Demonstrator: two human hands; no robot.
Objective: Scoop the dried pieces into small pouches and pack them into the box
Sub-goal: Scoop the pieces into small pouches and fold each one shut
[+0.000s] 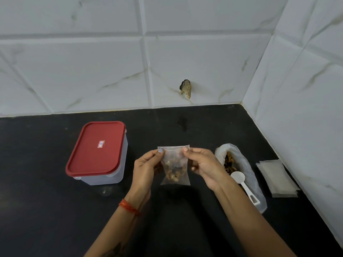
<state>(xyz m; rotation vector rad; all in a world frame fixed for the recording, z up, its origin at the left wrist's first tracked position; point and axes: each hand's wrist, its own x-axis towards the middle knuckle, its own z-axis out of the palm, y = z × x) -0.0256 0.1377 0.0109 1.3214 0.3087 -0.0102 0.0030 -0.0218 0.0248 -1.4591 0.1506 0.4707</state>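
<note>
I'm pinching the filled pouch [174, 165] at its top corners, left hand [146, 168] and right hand [202, 164], above the tabletop [55, 219], probably sealing it: press evenly along the mouth, keeping it upright, before opening the lidded box [97, 153]

Setting: a home kitchen counter, in a corner. Evidence: black stone countertop [55, 210] meeting two walls clad in white marble-pattern tiles [92, 71], with grout lines and a sealed joint along the counter edge. A chipped hole [185, 88] shows in the tile low on the back wall. On the counter stands a plastic food storage box [104, 171] with a red lid [96, 147]; a white measuring spoon [241, 180] lies nearby.
</note>
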